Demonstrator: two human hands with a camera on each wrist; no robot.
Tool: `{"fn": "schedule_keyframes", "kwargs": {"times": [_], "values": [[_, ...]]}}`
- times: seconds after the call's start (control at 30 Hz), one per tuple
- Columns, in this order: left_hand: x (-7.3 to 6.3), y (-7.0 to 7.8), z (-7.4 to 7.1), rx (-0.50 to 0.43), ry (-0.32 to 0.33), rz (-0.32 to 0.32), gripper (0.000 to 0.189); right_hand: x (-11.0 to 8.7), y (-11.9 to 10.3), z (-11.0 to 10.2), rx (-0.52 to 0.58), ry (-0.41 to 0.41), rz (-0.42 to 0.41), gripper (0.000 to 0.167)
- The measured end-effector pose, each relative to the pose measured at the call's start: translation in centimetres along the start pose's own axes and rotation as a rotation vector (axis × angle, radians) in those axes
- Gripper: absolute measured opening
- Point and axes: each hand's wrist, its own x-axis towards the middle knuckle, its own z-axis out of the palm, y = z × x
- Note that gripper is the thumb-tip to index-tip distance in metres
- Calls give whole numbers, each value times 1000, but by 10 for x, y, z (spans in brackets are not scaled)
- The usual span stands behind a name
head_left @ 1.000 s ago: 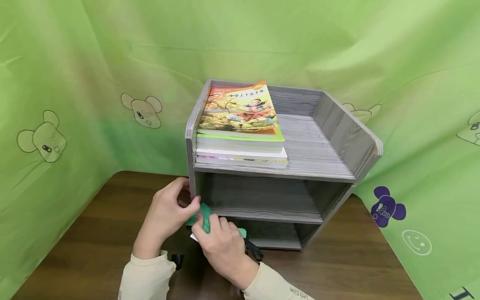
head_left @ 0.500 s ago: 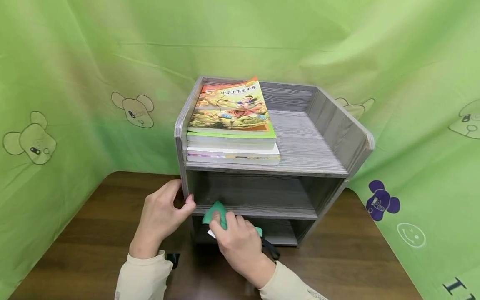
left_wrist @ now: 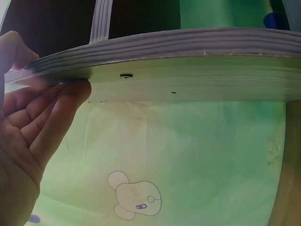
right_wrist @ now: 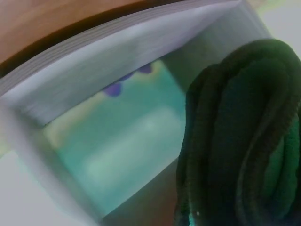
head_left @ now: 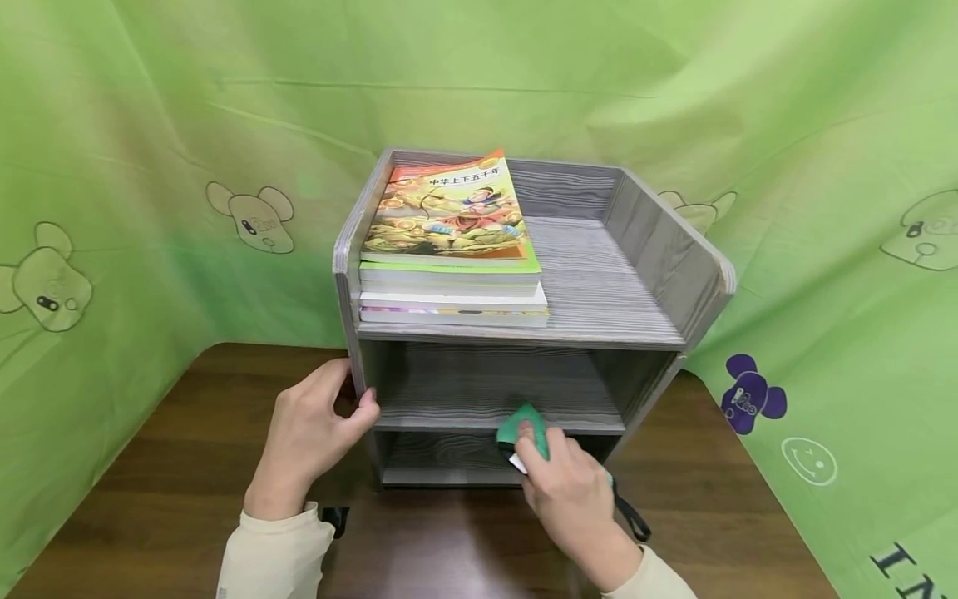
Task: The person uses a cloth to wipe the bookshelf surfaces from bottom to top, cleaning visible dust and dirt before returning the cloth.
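Grey wooden shelf on brown table, left hand gripping its left wall, right hand pinching green cloth at middle shelf's front edge, cloth mostly hidden by fingers, books stacked on top, wrist views blurred.

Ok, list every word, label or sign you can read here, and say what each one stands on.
"中华上下五千年": the title on the cover of the top book in the stack on the shelf unit.
Black letters at the bottom right corner of the green cloth: cut off, not readable.
Smaller print on the cover: too small to read.
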Motion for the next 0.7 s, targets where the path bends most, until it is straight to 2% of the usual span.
{"fn": "schedule_keyframes", "kwargs": {"times": [0.13, 0.27, 0.43, 0.57, 0.7], "values": [[0, -1, -2, -1, 5, 1, 17, -15, 20, -11, -30, -39, 41, 14], [1, -2, -4, -9, 9, 6, 17, -29, 39, -23, -49, -104, 102, 25], [0, -2, -4, -11, 6, 14, 18, -42, 58, -36, -97, -151, 160, 25], [0, -2, -4, -18, -2, -7, 18, -45, 62, -41, -99, -205, 183, 28], [0, 0, -3, -25, -39, -34, 18, -41, 50, -46, -50, -216, 193, 33]]}}
